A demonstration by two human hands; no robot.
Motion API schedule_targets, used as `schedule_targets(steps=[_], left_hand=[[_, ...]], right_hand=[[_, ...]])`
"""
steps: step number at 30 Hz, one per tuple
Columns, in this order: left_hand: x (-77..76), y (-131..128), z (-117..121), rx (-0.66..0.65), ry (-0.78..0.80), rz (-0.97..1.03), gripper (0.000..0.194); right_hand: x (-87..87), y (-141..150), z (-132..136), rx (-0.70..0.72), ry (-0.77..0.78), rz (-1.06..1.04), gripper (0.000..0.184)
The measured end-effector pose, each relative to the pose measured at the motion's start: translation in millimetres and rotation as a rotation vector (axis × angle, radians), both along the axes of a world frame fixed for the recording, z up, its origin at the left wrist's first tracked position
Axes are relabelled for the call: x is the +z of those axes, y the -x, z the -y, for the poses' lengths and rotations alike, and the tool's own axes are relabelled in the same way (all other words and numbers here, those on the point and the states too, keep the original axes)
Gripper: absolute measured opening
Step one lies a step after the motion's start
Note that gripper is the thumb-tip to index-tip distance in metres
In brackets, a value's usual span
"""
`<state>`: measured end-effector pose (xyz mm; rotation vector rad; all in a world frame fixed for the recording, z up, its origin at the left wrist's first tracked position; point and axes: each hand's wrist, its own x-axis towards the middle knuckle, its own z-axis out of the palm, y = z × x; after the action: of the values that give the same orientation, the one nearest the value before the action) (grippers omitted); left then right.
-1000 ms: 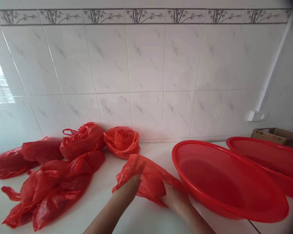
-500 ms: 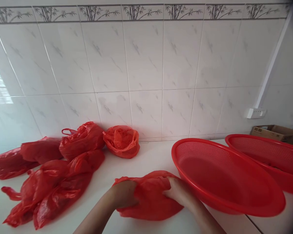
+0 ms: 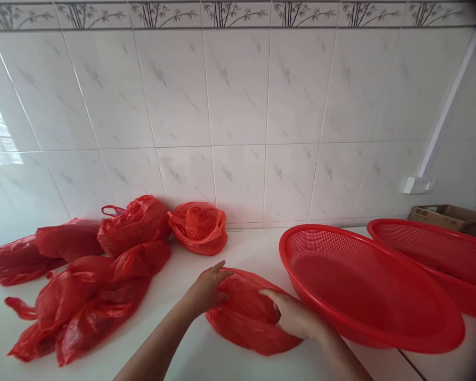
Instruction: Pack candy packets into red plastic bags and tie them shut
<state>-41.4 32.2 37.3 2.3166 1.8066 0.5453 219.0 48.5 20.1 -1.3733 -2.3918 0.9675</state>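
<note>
A red plastic bag (image 3: 249, 317) lies low and rounded on the white table in front of me; what is inside it does not show. My left hand (image 3: 210, 290) is at the bag's upper left edge, its fingers spread and pointing away from me. Over the bag's right side rests my right hand (image 3: 292, 313), with the fingers apart and no visible grip on the plastic. Just right of that hand stands a large red oval basket (image 3: 341, 286) with perforated sides.
A second red basket (image 3: 432, 248) stands behind the first, with a cardboard box (image 3: 452, 218) beyond it. Several filled red bags (image 3: 95, 301) are heaped at the left. One open-topped red bag (image 3: 198, 230) sits by the tiled wall (image 3: 238, 95).
My left hand has come out of the bag's left side and moved up to its edge, fingers spreading. The bag lies flatter and its left part has drawn in. My right hand has shifted slightly.
</note>
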Motion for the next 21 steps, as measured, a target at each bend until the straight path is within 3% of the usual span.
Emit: schedule_targets(steps=[4, 7, 9, 12, 14, 17, 21], left_hand=[[-2.3, -5.2, 14.0, -0.009, -0.151, 0.015, 0.038], [-1.0, -24.2, 33.3, -0.156, -0.288, 0.003, 0.025], [-3.3, -35.7, 43.2, -0.263, -0.285, -0.018, 0.020], [-11.9, -44.3, 50.5, -0.351, -0.210, -0.041, 0.033], [-19.9, -45.1, 51.7, -0.391, -0.163, -0.032, 0.030], [-31.4, -44.6, 53.1, -0.427, -0.115, 0.007, 0.012], [-38.3, -46.1, 58.4, -0.445, -0.104, 0.112, 0.012]], right_hand=[[5.4, -0.9, -3.0, -0.104, 0.039, -0.104, 0.050], [6.9, 5.1, -3.1, -0.171, -0.086, -0.164, 0.032], [3.6, 12.1, -2.4, -0.180, -0.196, -0.191, 0.029], [-7.8, 24.4, -1.1, -0.141, -0.337, -0.233, 0.042], [-16.6, 30.5, -1.1, -0.098, -0.383, -0.212, 0.057], [-25.9, 32.3, -4.3, -0.054, -0.394, -0.109, 0.063], [-30.9, 25.1, -13.2, -0.057, -0.315, 0.029, 0.065]])
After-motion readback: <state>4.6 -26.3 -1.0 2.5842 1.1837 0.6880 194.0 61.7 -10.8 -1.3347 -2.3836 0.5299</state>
